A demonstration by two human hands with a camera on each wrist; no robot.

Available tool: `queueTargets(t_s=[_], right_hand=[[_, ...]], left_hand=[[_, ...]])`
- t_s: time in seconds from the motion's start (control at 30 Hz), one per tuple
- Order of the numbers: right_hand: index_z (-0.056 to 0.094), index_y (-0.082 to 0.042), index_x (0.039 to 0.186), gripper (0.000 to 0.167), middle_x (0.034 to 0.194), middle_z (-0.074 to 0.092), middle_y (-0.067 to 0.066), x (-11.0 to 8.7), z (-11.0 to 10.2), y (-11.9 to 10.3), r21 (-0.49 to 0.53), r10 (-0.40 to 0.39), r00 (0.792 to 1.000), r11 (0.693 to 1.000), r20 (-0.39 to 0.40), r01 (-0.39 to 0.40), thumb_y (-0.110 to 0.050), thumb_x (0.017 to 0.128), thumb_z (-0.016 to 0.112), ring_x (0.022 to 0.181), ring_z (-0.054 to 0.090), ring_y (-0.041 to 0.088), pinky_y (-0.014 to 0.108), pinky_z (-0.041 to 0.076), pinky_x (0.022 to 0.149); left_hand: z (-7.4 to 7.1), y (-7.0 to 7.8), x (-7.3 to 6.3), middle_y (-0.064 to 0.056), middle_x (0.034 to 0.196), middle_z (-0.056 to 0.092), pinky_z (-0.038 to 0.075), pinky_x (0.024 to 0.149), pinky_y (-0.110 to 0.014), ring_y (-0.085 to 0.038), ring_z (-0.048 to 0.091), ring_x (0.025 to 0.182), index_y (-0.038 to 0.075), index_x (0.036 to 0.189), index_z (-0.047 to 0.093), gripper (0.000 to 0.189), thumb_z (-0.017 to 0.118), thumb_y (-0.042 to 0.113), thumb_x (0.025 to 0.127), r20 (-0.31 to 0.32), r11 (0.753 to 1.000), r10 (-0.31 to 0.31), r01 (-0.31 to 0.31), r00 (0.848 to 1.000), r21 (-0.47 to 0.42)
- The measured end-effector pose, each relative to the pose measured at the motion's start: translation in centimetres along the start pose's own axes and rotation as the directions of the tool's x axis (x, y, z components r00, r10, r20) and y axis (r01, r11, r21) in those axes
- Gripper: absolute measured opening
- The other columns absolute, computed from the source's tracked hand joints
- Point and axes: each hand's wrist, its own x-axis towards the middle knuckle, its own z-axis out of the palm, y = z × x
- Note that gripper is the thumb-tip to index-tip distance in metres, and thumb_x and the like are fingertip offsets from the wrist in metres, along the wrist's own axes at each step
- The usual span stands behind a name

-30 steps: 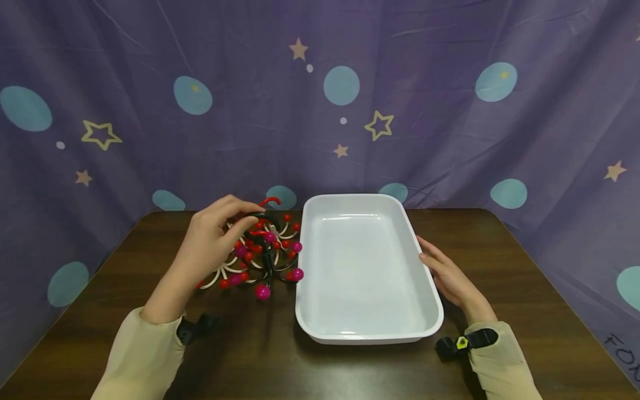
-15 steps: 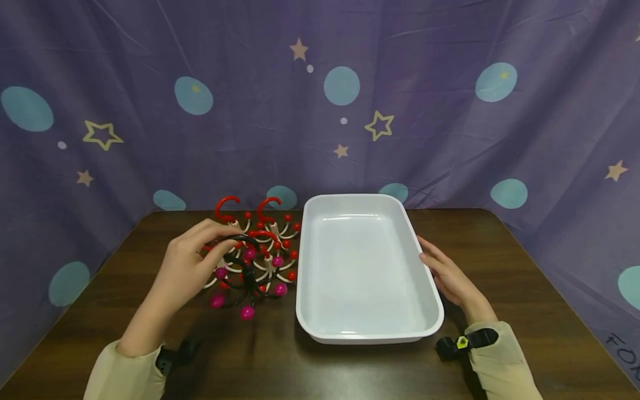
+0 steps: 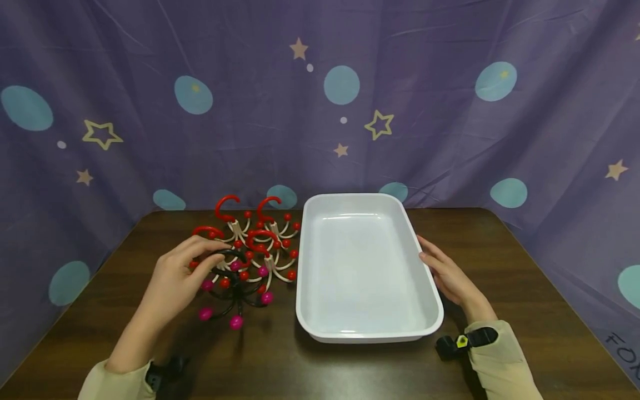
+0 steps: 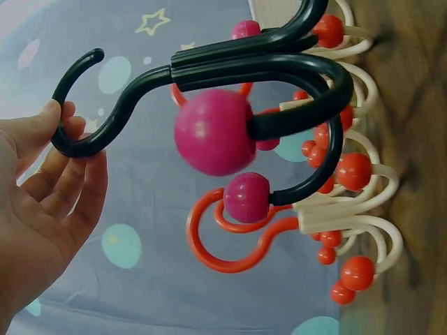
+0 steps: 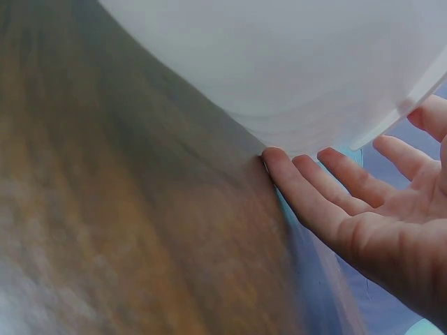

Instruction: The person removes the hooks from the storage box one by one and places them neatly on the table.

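My left hand [image 3: 172, 275] pinches the hook of a black multi-arm hook hanger [image 4: 209, 59] between thumb and fingertips. In the head view the hanger is upright, with pink balls [image 3: 236, 322] on the ends of its curved arms. Behind and beside it stand several similar white hangers [image 3: 270, 264] with red hooks and red ball tips, partly hidden by my hand and the black one. At the right, my right hand [image 3: 447, 275] lies against the outer side of a white rectangular tray [image 3: 370, 266]. The right wrist view shows straight, spread fingers near its rim.
A dark wooden table [image 3: 360, 372] carries everything. A purple curtain [image 3: 430, 150] with stars and blue dots hangs right behind its far edge. The tray stands directly right of the hanger group.
My left hand has carried the black hanger left and toward me, away from the white hangers, uncovering more of them. The right hand and the tray have stayed in place.
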Motion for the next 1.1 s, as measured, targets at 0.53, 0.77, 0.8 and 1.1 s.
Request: queueTargets(t_s=[0.53, 0.77, 0.8, 1.1], right_hand=[[0.009, -0.013, 0.147, 0.059, 0.140, 0.026, 0.024, 0.0, -0.1, 0.0, 0.004, -0.007, 1.000, 1.000, 0.003, 0.007, -0.028, 0.098, 0.038, 0.104, 0.053, 0.010, 0.031, 0.049, 0.080], [0.009, -0.014, 0.147, 0.059, 0.141, 0.025, 0.025, 0.0, 0.0, 0.0, -0.003, -0.001, 1.000, 1.000, 0.002, 0.001, -0.029, 0.098, 0.038, 0.105, 0.052, 0.010, 0.031, 0.048, 0.081], [0.009, -0.014, 0.147, 0.059, 0.141, 0.025, 0.025, 0.0, 0.0, 0.0, -0.003, 0.000, 1.000, 1.000, 0.002, 0.000, -0.028, 0.098, 0.038, 0.105, 0.052, 0.010, 0.031, 0.048, 0.081], [0.010, -0.013, 0.147, 0.058, 0.138, 0.028, 0.025, 0.0, 0.0, -0.1, -0.011, -0.011, 1.000, 1.000, 0.001, 0.011, -0.027, 0.098, 0.038, 0.104, 0.053, 0.011, 0.032, 0.049, 0.080]], left_hand=[[0.3, -1.1, -0.9, 0.011, 0.085, 0.059, 0.039, 0.053, -0.012, 0.002, 0.046, 0.063, 0.015, 0.096, 0.069, 0.018, 0.066, 0.006, 0.081, -0.009, 0.999, -0.044, 0.043, 0.999, -0.008], [1.0, -1.8, -1.4, 0.010, 0.084, 0.059, 0.034, 0.050, -0.015, -0.002, 0.041, 0.058, 0.017, 0.096, 0.069, 0.020, 0.068, 0.006, 0.079, 0.012, 0.996, -0.086, 0.086, 0.996, -0.013], [1.1, -1.9, -1.5, 0.009, 0.084, 0.060, 0.034, 0.050, -0.015, -0.001, 0.041, 0.058, 0.017, 0.096, 0.069, 0.020, 0.068, 0.006, 0.079, 0.012, 0.996, -0.086, 0.087, 0.996, -0.009], [2.0, -2.6, -2.1, 0.009, 0.087, 0.061, 0.037, 0.054, -0.018, 0.002, 0.049, 0.072, 0.018, 0.097, 0.068, 0.020, 0.068, 0.008, 0.080, 0.041, 0.992, -0.123, 0.122, 0.992, 0.031]])
